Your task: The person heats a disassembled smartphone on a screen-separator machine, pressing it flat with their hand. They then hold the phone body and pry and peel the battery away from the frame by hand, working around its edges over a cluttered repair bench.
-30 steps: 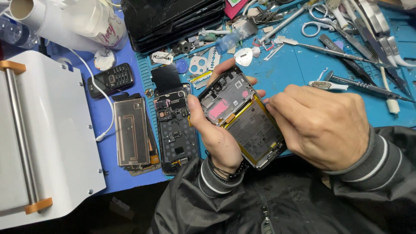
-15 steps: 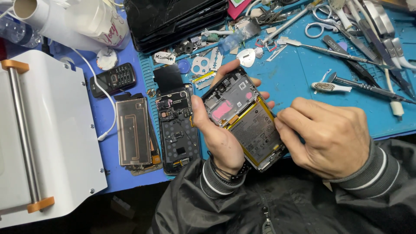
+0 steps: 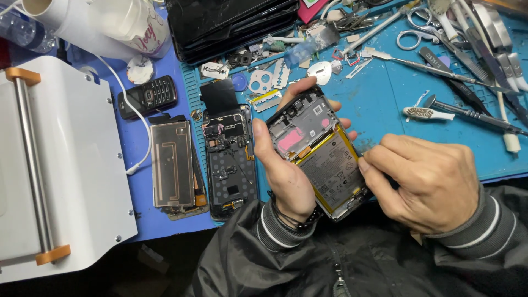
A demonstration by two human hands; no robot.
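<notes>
My left hand [image 3: 286,165] grips an opened smartphone [image 3: 322,157] from below and behind, back cover off, showing a dark battery with a yellow edge and a pink patch on the board. My right hand [image 3: 426,181] sits curled at the phone's right side, its thumb tip pressing on the battery's right edge. I see no tool in that hand. Both hands hover over the front edge of a blue work mat [image 3: 385,104].
A second opened phone frame [image 3: 228,159] and a metal-backed screen panel [image 3: 173,165] lie left of my hands. A small black keypad phone [image 3: 147,96], a white machine [image 3: 55,165], stacked dark screens [image 3: 231,22], scissors [image 3: 418,36], tweezers and small parts crowd the back.
My right hand has slid rightward and lower along the battery's edge. The phone has tipped slightly more upright in my left hand.
</notes>
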